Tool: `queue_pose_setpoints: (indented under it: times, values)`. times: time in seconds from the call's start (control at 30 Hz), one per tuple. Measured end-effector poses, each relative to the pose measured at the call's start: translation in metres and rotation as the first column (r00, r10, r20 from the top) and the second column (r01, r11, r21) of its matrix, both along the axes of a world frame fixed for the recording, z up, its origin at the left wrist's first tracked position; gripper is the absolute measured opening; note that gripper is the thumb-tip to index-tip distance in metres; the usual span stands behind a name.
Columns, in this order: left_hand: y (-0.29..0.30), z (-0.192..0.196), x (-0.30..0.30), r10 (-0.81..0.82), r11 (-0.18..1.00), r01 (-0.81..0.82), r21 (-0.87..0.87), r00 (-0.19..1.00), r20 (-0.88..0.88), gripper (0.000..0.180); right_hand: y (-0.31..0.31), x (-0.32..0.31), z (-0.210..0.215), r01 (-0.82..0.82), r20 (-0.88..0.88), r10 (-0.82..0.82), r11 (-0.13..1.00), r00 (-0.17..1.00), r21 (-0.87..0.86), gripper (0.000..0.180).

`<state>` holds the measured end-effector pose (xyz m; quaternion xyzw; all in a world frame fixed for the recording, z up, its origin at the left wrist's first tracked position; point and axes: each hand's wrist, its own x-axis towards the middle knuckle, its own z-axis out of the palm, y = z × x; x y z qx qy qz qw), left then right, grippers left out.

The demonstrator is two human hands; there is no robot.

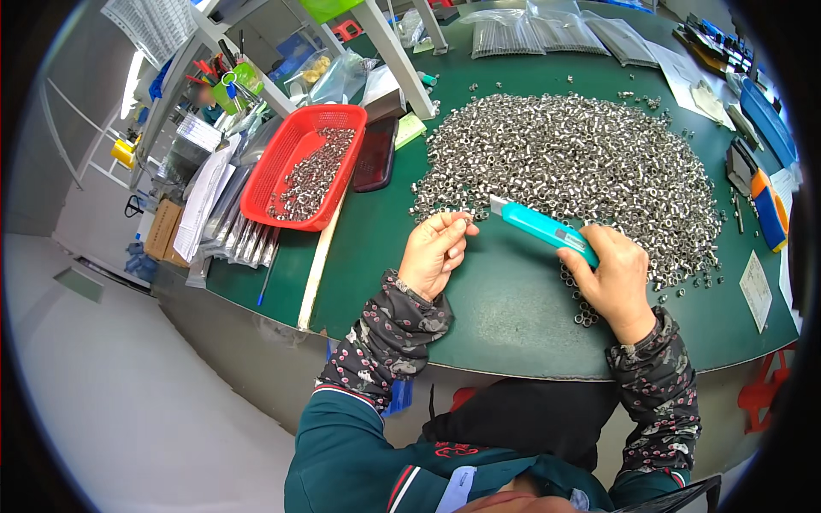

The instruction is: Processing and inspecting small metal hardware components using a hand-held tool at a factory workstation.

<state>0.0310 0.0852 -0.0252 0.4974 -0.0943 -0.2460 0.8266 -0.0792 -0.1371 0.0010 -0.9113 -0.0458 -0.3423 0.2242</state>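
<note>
My left hand (436, 253) is pinched closed at the near left edge of a big heap of small metal rings (564, 162). A small metal ring (467, 220) seems to sit between its thumb and forefinger, mostly covered by the fingertips. In my right hand (617, 272) is a teal utility knife (547, 229), gripped by its rear end. The knife's tip points up and left, toward the left fingertips, with a small gap between. Several loose rings lie on the green table (505, 316) beside and under the right hand.
Left of the heap stands a red plastic basket (256, 192) partly filled with rings, near a dark phone (375, 158). Bagged parts (244, 227) and papers lie at the far left. On the right are an orange-and-blue tool (768, 209), a paper tag (755, 291) and a blue tray (767, 124).
</note>
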Motion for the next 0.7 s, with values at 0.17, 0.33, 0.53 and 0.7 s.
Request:
queue_pose_setpoints:
  times: [0.17,0.33,0.53,0.7]
  values:
    - [0.0,0.0,0.0,-0.015,1.0,0.015,-0.005,1.0,0.002,0.011,0.003,-0.001,0.0,-0.066,-0.157,0.071,0.997,0.985,0.037,0.027]
    - [-0.002,0.0,-0.001,-0.017,1.0,0.017,0.014,1.0,0.021,0.011,0.002,-0.001,0.0,-0.091,-0.236,0.109,0.992,0.966,0.086,0.031]
    - [0.001,-0.003,0.001,-0.076,0.996,0.075,-0.044,0.997,-0.003,0.012,0.005,0.0,-0.002,-0.08,-0.063,0.083,0.996,0.995,0.05,0.027]
    - [0.002,-0.003,0.004,-0.149,0.984,0.141,-0.106,0.986,-0.076,0.011,-0.006,0.002,0.001,-0.011,-0.017,0.016,0.962,1.0,0.273,0.024]
